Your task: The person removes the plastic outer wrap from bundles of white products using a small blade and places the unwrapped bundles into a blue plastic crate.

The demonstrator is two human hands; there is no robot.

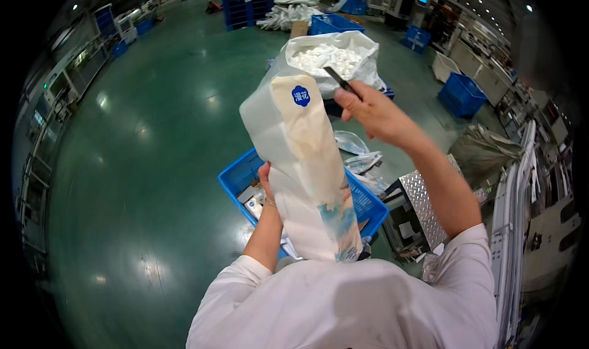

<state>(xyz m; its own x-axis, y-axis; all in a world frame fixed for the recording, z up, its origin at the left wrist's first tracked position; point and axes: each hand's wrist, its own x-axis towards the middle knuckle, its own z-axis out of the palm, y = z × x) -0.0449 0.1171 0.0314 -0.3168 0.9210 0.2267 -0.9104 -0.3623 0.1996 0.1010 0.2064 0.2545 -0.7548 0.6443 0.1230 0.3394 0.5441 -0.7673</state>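
A long, soft, plastic-wrapped pack (310, 158), white and cream with a blue badge at its top and a teal and orange pattern low down, stands tilted before my chest. My left hand (266, 180) grips its left side; the thumb shows, while the other fingers are hidden behind the pack. To the right of the pack's upper end, my right hand (375, 111) is closed around a utility knife (338, 79). Its thin dark blade points up and left, apart from the pack. Beneath the pack sits a blue crate (235, 172) with small white packs inside.
A big white sack (368, 45) full of white pieces stands ahead. Plastic packs (363, 161) lie on the floor right of the crate. A metal tread-plate step (423, 195) and machine rails (512, 226) are on my right. Farther off are blue pallets (245, 6) and another blue crate (461, 95).
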